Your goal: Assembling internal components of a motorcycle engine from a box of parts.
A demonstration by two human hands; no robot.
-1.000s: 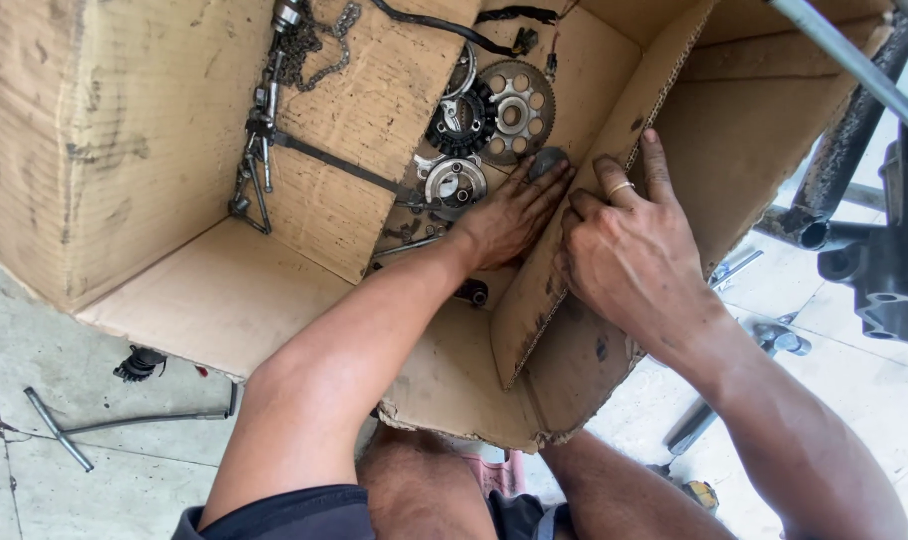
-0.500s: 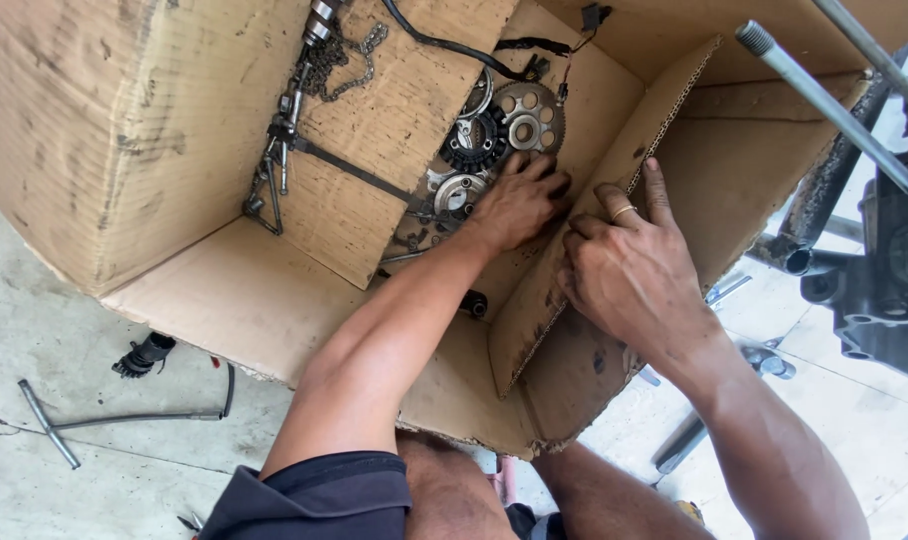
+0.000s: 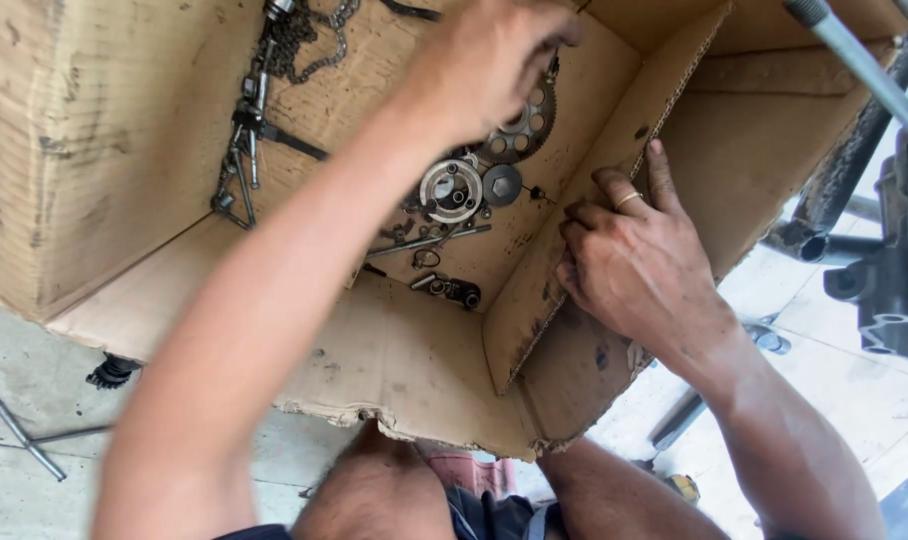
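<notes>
Left hand (image 3: 489, 60) at top centre of the frame, grip closing on a toothed gear (image 3: 522, 128), right hand (image 3: 639, 265) spread flat against the cardboard box (image 3: 104, 130) flap, round metal disc (image 3: 451, 190) just below the gear, chain (image 3: 309, 45) upper left.

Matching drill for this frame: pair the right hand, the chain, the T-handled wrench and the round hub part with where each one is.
Things:
1. right hand
2. chain
3. T-handled wrench
4. round hub part

Places:
A. on the concrete floor, outside the box
B. flat on the upright cardboard flap
C. top of the box, by the left wall
D. box bottom, among loose parts

Pairs: 1-B, 2-C, 3-A, 4-D
</notes>
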